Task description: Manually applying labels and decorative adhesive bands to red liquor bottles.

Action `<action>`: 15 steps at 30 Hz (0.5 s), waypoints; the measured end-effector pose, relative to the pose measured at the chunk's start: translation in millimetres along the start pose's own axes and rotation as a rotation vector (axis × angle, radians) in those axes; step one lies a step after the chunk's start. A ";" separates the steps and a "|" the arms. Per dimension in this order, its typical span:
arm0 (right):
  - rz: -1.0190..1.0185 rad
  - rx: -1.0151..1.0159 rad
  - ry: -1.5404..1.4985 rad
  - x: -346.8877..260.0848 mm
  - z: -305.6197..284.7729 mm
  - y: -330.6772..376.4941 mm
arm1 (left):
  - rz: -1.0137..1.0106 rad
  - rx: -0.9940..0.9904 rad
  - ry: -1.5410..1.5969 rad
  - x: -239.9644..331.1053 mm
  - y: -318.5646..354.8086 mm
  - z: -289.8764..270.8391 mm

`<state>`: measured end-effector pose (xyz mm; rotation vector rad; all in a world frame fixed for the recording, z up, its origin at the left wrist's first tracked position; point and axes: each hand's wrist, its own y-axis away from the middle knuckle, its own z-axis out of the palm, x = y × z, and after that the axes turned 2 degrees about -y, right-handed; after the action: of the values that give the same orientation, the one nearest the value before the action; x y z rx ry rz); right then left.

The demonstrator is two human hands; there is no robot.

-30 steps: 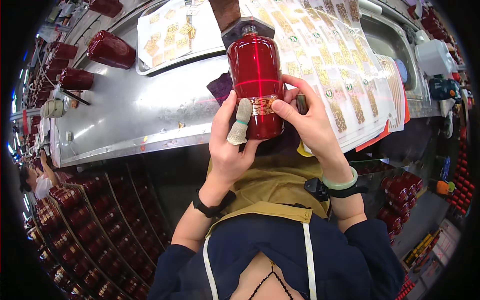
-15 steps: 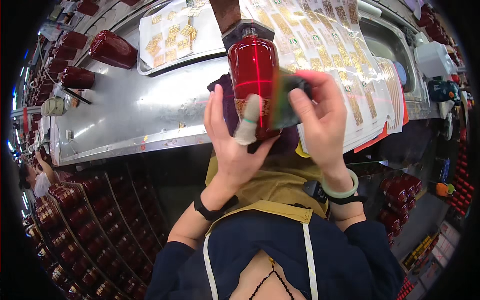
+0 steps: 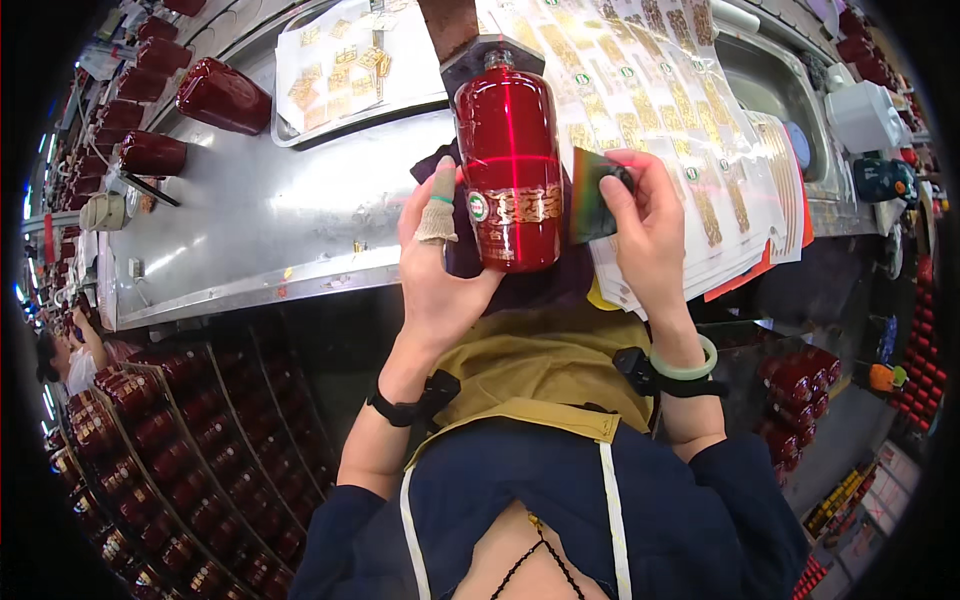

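Observation:
A glossy dark red glass bottle lies with its neck toward the far side, against a dark angular holder. A gold patterned band with a small green-and-white round mark runs across its lower part. Red laser lines cross on the glass. My left hand is open at the bottle's left, fingers stretched out, the thumb near its base. One of its fingers wears a cloth finger cover. In my right hand, just right of the bottle and apart from it, is a dark green, see-through squeegee.
Sheets of gold decals are stacked at right, beside a sink. A metal tray holds cut decal pieces. More red bottles stand at far left; racks of them fill the lower left. Dark cloth lies beneath the bottle.
My left hand has drawn back leftward off the bottle's front, uncovering the band and round mark. My right hand has moved the squeegee to the right, away from the bottle.

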<state>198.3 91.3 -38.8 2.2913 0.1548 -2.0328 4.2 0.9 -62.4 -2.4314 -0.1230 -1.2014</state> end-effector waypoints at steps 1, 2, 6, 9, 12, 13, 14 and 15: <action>-0.023 -0.012 -0.063 2.6 -2.7 -1.7 | 0.015 -0.010 0.003 2.2 0.1 -1.4; -0.029 -0.089 -0.106 4.9 -5.2 -2.6 | -0.016 -0.021 0.021 4.3 -0.8 -1.6; 0.107 -0.191 -0.334 12.3 -6.2 -1.0 | 0.136 0.036 -0.273 16.4 0.7 -0.8; 0.152 -0.229 -0.199 14.6 2.3 3.7 | 0.244 0.027 -0.187 15.7 -2.0 2.2; 0.184 -0.240 -0.236 12.8 10.7 4.9 | 0.144 -0.006 -0.087 10.7 0.5 0.7; 0.165 -0.252 -0.231 11.0 12.3 4.3 | 0.083 -0.042 -0.069 9.0 2.2 -0.3; 0.183 -0.265 -0.220 9.0 13.9 4.0 | 0.113 0.007 -0.043 8.2 4.3 1.5; 0.193 -0.275 -0.197 6.6 14.7 3.8 | 0.112 0.007 -0.048 8.4 7.4 3.2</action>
<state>185.0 85.9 -47.2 1.8585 0.1797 -1.9838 13.8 -5.3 -60.0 -2.4273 -0.0045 -1.0920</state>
